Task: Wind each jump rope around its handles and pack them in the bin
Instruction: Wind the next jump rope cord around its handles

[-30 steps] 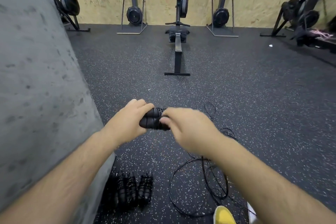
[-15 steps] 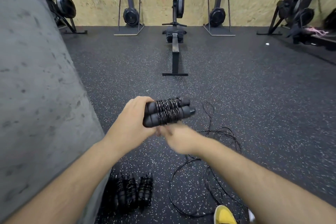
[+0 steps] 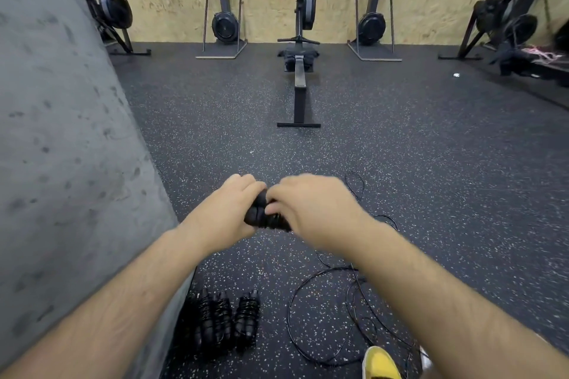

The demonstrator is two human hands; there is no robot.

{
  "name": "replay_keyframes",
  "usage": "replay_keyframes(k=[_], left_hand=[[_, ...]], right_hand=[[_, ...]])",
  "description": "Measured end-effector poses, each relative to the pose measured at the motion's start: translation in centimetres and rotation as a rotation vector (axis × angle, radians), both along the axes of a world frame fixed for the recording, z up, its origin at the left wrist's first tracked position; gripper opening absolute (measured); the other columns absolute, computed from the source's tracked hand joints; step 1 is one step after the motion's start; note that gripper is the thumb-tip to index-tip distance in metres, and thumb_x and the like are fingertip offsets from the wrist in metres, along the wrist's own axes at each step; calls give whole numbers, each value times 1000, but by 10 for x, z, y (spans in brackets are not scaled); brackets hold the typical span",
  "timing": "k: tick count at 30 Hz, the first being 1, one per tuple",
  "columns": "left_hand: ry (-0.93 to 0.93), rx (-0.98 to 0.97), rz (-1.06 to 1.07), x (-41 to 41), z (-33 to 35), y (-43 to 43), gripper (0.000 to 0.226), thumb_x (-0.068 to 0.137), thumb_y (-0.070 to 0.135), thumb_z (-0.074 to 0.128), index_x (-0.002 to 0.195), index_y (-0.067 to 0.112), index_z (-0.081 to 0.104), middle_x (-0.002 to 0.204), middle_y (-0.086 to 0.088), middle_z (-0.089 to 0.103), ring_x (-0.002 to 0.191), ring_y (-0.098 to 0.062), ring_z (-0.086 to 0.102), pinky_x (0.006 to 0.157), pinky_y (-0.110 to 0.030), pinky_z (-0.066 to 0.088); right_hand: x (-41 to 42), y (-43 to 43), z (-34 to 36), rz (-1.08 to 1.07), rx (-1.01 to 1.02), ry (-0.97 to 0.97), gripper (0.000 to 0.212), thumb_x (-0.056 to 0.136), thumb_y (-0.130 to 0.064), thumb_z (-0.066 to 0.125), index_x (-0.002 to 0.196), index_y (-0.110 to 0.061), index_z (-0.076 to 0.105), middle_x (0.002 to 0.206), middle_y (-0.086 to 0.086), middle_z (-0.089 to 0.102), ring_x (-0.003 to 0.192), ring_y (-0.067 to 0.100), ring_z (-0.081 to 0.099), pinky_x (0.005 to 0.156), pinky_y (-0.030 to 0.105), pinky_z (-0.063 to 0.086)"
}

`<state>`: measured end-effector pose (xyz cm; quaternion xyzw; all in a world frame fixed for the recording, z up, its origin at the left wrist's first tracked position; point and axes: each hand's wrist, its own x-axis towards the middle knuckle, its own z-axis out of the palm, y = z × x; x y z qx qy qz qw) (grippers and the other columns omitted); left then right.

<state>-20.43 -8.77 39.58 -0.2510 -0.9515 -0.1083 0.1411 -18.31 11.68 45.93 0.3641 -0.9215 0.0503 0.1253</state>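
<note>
Gripping handles (image 3: pixel 261 215) | left hand (image 3: pixel 229 212) curled | right hand (image 3: pixel 311 209) curled over cord

The right hand (image 3: pixel 311 209), half a second ago below the black jump rope handles (image 3: pixel 265 215), now sits on top of them, right beside the left hand (image 3: pixel 229 212), and covers most of the handles, so their far ends and the wound cord no longer show
</note>
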Motion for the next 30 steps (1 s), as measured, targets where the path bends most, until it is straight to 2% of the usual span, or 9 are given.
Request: replay_keyframes(k=[3,6,9,12,15,18,23,26,30], left_hand=[[-127,-20,-111,9,6,10,39,72,31,68,107,21,54,96,14,39,92,-9,35,76,-28,38],[-240,50,-197,22,16,21,31,70,32,65,96,24,50,91,18,39,90,-3,38,77,-21,35],[-341,238,-170,34,24,26,41,67,24,69,106,26,55,96,13,50,94,-2,49,78,-17,39],[-409,454,-115,41,27,28,52,67,23,71,115,31,54,97,19,59,89,1,58,74,-15,42],[-423,628,-73,40,27,28,44,79,16,81,112,29,54,92,17,65,74,0,59,64,-21,47],[-360,742,4,38,29,29,30,89,27,75,110,29,54,91,6,67,69,-5,57,62,-26,47],[-349,1041,133,31,28,33,22,100,28,59,119,26,49,80,-5,71,63,-15,65,59,-26,51],[-327,1118,218,30,29,39,17,102,28,56,118,23,53,87,-2,71,65,-8,66,60,-23,53],[-321,1117,291,27,24,40,19,101,38,55,115,26,58,100,2,70,76,-3,62,66,-18,47]], right_hand=[[-30,18,-1,32,-104,-92,23,97,-51,54,107,-37,69,102,-12,59,102,13,57,79,33,48],[-48,34,-13,113,-397,-418,10,90,-36,71,94,-28,76,91,-9,65,89,9,61,84,34,50],[-54,43,-19,98,-633,-744,9,93,-19,70,95,-14,78,87,0,74,78,11,65,77,29,53],[-54,42,-27,110,-817,-871,14,97,-17,65,99,-9,76,94,9,75,83,14,67,79,32,55],[-47,39,-34,60,-779,-893,19,99,-3,53,90,-9,69,79,11,71,63,9,61,58,25,49],[-34,22,-40,-43,-859,-975,29,101,1,43,76,-8,56,56,-4,57,45,8,47,47,23,39],[-22,-8,-42,-135,-921,-893,32,105,-29,45,79,-17,60,67,1,59,52,20,53,52,36,46],[-12,-18,-41,-128,-864,-834,23,101,-30,48,88,-16,60,68,-6,60,55,13,53,57,37,51],[-2,-20,-37,-43,-787,-598,17,94,-28,55,90,-11,56,66,-6,53,52,9,39,52,32,38]])
